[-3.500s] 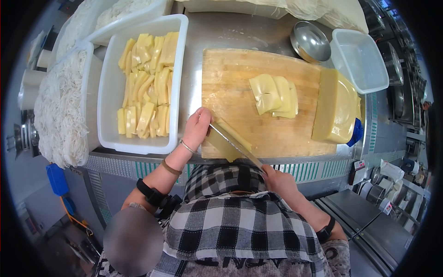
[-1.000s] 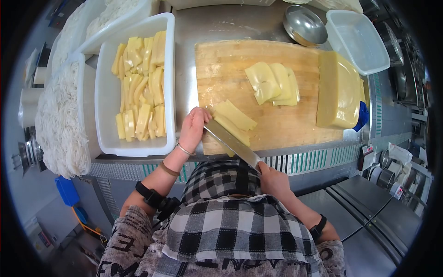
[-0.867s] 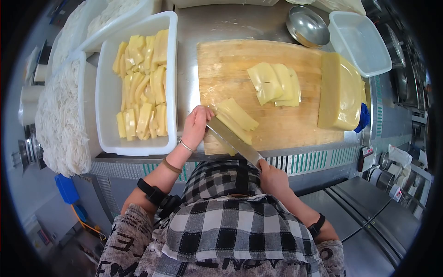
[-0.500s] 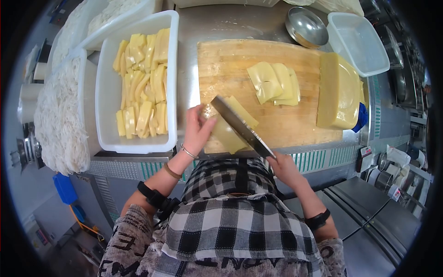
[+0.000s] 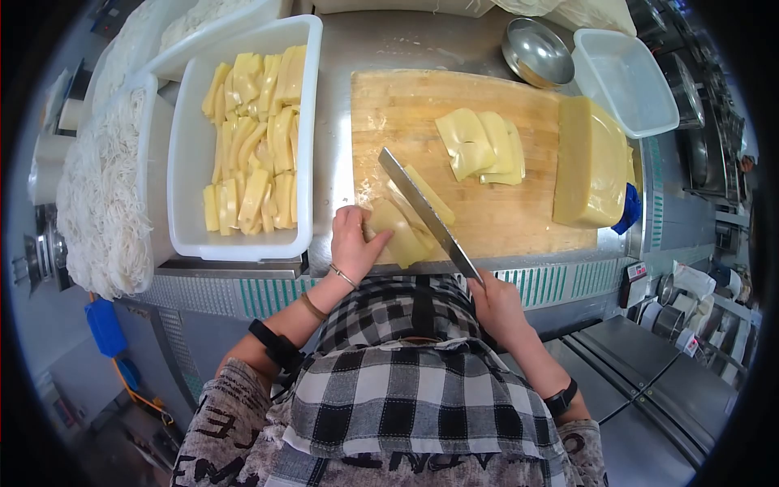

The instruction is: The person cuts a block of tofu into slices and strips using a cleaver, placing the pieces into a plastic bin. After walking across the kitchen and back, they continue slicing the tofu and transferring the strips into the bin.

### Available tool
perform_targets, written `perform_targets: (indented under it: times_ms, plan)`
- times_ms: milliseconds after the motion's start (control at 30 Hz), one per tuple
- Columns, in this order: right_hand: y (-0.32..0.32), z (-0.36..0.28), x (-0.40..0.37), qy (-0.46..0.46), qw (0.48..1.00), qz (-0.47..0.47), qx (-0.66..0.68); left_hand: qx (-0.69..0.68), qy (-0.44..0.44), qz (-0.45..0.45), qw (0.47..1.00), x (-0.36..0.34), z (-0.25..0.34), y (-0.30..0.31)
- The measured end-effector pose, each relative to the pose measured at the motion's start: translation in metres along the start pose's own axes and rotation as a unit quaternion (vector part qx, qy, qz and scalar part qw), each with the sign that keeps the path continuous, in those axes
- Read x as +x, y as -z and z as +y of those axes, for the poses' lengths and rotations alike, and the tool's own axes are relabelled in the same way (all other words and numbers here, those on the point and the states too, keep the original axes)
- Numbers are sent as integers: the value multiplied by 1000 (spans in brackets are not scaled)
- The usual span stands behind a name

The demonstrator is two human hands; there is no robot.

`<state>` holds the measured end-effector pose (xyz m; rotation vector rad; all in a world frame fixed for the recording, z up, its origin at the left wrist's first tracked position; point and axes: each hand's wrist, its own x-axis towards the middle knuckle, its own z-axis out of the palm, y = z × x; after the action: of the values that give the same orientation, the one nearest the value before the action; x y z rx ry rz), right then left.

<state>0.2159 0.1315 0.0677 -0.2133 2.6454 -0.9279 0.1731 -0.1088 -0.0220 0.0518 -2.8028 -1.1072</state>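
Observation:
My right hand [image 5: 497,302] is closed round the handle of a long knife [image 5: 430,215], whose blade slants up and left over the wooden cutting board [image 5: 535,219]. Right of the blade lies a cut yellow strip [image 5: 430,193]. My left hand [image 5: 357,241] rests on flat yellow slices [image 5: 396,230] left of the blade, thumb and fingers apart, pressing their left edge. Further back on the board several square slices [image 5: 479,146] overlap. At the board's right end stands a big yellow block [image 5: 588,162], with blue material [image 5: 628,209] beside its lower corner.
A white tub [image 5: 307,154] of yellow strips stands left of the board. Further left are containers of white shredded noodles [image 5: 105,195]. A metal bowl [image 5: 537,50] and a clear plastic tub [image 5: 629,81] are at the back right.
The knife blade now stands clear of the strip on its right, separated from the slices on its left. My left hand has moved slightly down and right, its fingers closer to the board's edge.

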Motion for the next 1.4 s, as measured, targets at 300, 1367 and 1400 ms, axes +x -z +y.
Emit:
perform_targets:
  times_ms: [300, 1367, 1400]
  plan:
    - [-1, 1, -1, -6, 1000, -2, 1, -416, 200, -74, 884, -14, -6, 1]
    - [-56, -13, -8, 31, 998, 50, -8, -713, 355, -139, 588, -14, -34, 27]
    - [-57, -14, -8, 29, 998, 52, -7, -709, 361, -150, 586, -13, -33, 28]
